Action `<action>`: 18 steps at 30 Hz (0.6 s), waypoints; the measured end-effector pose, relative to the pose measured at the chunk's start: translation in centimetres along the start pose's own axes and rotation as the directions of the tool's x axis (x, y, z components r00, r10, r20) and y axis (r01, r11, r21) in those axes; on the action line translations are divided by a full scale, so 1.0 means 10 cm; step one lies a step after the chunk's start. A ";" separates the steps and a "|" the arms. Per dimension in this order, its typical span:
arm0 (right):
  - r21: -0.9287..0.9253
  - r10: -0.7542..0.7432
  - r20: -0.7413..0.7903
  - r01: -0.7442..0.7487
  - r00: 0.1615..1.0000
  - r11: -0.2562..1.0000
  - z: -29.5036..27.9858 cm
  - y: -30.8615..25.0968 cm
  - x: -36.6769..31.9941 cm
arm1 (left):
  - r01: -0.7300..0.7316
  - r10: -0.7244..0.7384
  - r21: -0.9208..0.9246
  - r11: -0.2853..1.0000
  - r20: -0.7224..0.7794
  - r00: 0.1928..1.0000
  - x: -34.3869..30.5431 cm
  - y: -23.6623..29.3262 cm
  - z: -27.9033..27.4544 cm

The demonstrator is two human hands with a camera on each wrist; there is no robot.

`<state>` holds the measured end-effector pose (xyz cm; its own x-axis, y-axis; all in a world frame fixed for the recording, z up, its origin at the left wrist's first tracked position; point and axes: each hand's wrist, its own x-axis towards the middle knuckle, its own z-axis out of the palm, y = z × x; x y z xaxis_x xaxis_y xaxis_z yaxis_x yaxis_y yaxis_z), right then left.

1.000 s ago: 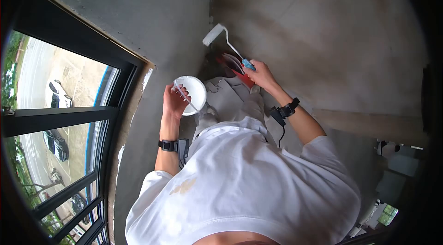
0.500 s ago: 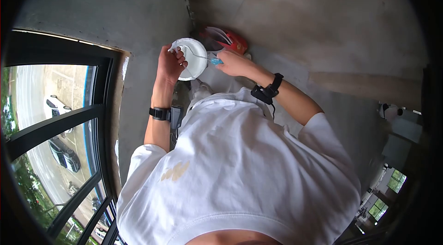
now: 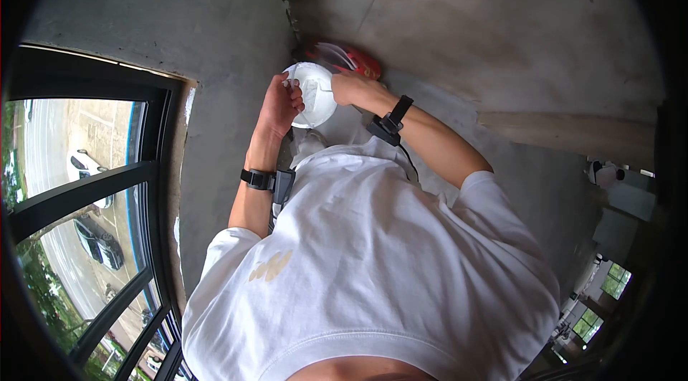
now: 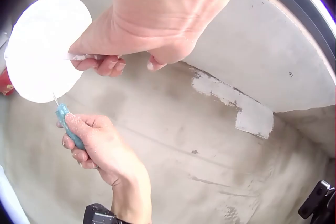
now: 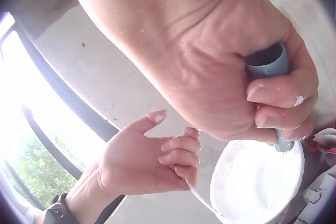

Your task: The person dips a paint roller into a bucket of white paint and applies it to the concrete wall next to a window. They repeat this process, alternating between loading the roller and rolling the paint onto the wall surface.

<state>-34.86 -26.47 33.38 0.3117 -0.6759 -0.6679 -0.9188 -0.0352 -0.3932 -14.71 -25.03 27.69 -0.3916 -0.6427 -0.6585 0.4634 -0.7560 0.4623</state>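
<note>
My left hand [image 3: 278,105] hooks curled fingers round the thin white bail [image 4: 86,57] of a white bucket [image 3: 324,117], which hangs in front of my legs. White paint [image 5: 257,176] shows inside it. My right hand [image 3: 353,88] grips the blue handle [image 4: 68,121] of a paint roller just beside the bucket's rim. The roller's thin wire frame [image 3: 325,90] reaches over the rim, and its head is down in the bucket, barely distinct against the white. In the right wrist view, white specks dot the right hand's fingers.
A dark-framed window [image 3: 79,187] runs along my left, with parked cars outside. Grey wall [image 3: 179,15] meets a brownish wall [image 3: 466,22] in the corner ahead. A red object [image 3: 364,62] lies on the floor behind the bucket. A pale patch [image 4: 254,121] marks the wall.
My right hand has brought the roller from the air beyond the bucket leftward and down into it. The left hand keeps holding the bail. The head view has shifted.
</note>
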 end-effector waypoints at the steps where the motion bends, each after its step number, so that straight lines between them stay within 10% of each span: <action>1: -0.001 0.002 -0.004 -0.002 1.000 1.000 0.02 0.01 0.03 | 0.015 -0.015 0.002 1.000 -0.006 1.000 0.02 -0.02 0.01; 18: -0.317 -0.253 -0.482 0.103 0.839 0.943 0.47 0.39 -0.01 | -0.063 0.037 -0.387 0.920 -0.075 0.996 0.21 0.16 -0.07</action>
<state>-37.37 -23.08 28.99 0.3774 -0.9128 -0.1563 -0.9110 -0.3357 -0.2395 -14.26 -27.51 26.62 -0.3131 -0.6591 -0.6838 0.7585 -0.6068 0.2376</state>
